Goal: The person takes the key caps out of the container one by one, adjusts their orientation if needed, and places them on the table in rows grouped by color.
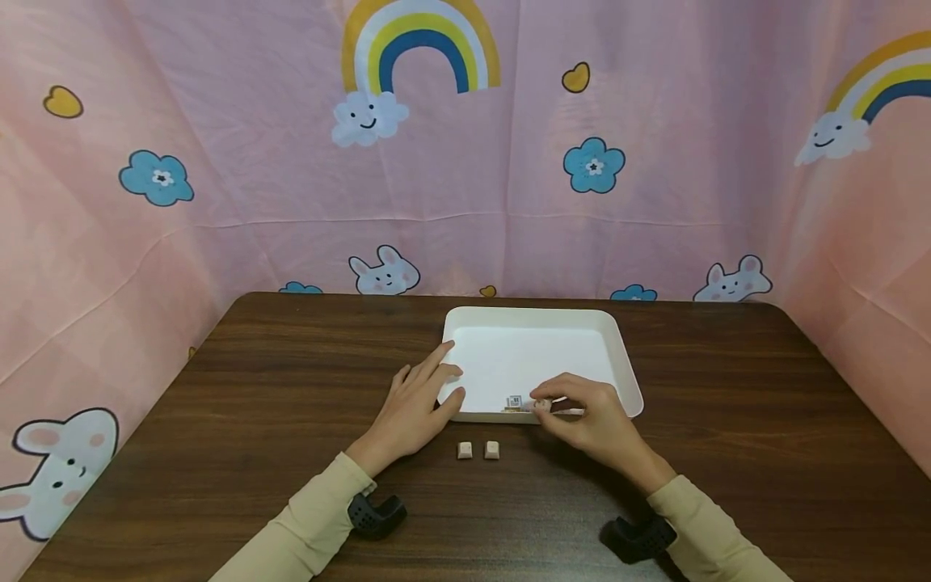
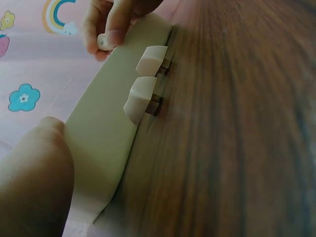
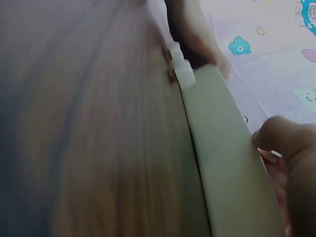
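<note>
A white tray (image 1: 538, 319) lies on the dark wooden table. My left hand (image 1: 410, 408) rests at its left side, fingers spread and extended over the rim, thumb at the near left corner. Over the near rim, my right hand (image 1: 589, 408) pinches a small off-white keycap (image 2: 103, 42) between thumb and fingers. Two more keycaps stand on the table just in front of the tray: a left keycap (image 1: 465, 450) and a right keycap (image 1: 492, 450). In the left wrist view, brown bits show beneath these two.
A small square printed label (image 1: 515, 402) shows inside the tray by the near wall. Black wrist cameras sit on both forearms, the left camera (image 1: 376, 517) and the right camera (image 1: 638, 539). A patterned pink curtain (image 1: 465, 178) hangs behind the table (image 1: 327, 347).
</note>
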Demonstrator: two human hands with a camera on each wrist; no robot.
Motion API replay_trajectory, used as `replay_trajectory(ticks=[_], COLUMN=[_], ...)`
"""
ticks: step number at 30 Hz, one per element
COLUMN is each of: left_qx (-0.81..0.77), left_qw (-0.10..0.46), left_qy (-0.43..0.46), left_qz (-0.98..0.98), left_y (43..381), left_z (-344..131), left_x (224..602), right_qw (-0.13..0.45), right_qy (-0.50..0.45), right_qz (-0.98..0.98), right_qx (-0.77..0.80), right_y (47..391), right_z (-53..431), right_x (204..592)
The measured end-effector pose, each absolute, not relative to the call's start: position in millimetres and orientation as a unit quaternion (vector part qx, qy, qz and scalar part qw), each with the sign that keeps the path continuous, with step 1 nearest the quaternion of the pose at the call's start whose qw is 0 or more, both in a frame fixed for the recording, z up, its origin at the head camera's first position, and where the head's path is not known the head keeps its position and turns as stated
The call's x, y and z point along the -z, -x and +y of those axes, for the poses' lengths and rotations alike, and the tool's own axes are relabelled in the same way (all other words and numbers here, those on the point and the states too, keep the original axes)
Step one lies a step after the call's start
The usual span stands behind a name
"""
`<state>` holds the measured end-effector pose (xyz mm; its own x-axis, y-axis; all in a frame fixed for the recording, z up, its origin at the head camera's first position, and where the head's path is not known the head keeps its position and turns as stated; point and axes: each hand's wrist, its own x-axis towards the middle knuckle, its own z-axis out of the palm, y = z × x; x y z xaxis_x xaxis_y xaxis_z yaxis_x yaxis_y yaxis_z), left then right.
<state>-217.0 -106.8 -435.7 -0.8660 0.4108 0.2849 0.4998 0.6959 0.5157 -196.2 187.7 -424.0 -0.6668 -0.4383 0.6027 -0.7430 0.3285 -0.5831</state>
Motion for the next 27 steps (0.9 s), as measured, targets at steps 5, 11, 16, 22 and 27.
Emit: replay_trajectory(ticks=[5, 11, 16, 22, 27], left_qx=[0.302, 0.302, 0.303, 0.303, 0.304], left_qw=[0.073, 0.068, 0.064, 0.058, 0.06], left_qy=[0.248, 0.248, 0.249, 0.245, 0.246], left_qz=[-0.918, -0.918, -0.918, -0.919, -0.919], left_y=[217.7, 217.4, 217.0, 216.1, 216.0], left_z=[-107.6, -108.1, -107.8, -107.4, -108.4], left_x=[435.6, 435.6, 435.3, 436.3, 435.4], right_qw=[0.23, 0.276, 0.307, 0.309, 0.301], right_qy=[-0.36, -0.38, -0.408, -0.419, -0.405], right_qz=[-0.79, -0.768, -0.737, -0.707, -0.71], right_qx=[-0.44, -0.435, -0.443, -0.479, -0.492], right_y=[196.5, 196.0, 195.9, 194.4, 192.2], right_z=[182.4, 178.6, 175.6, 172.5, 170.7], right_x=[426.2, 426.2, 427.8, 430.2, 432.5])
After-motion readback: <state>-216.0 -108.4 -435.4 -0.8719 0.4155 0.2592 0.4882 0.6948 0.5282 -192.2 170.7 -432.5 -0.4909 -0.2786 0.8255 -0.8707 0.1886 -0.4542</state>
